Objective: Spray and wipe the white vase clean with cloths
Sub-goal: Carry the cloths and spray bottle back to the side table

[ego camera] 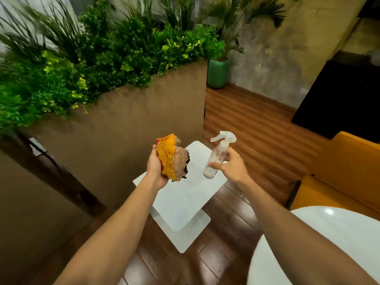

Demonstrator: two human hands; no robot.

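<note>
Obs.: a white glossy rounded body (pixel 333 233) fills the lower right of the frame, cut by the frame edge and partly behind the right forearm; probably the vase, but its full shape is not visible, so I cannot tell for sure. Neither hand touches it. Left hand (pixel 156 169), centre of frame, palm turned inward, fingers curled round a bunched wad of cloths (pixel 171 159) (orange on top, tan beside it, dark and red edges showing). Right hand (pixel 232 167), just right of centre, fingers and thumb wrapped round the body of a clear spray bottle (pixel 217 159); bottle tilted, white trigger head uppermost, nozzle pointing toward the left of the frame. Cloths and bottle near each other, not touching. Under both hands: a small white table (pixel 185 198) with a squarish top, on a white flat base (pixel 191 233), standing on a dark wooden floor (pixel 257 124). Left half of frame: tall tan planter box (pixel 133 124) topped with dense green foliage (pixel 98 54). Upper centre: a green pot (pixel 217 74) at the planter's far end. Right edge: an orange chair (pixel 345 169).
</note>
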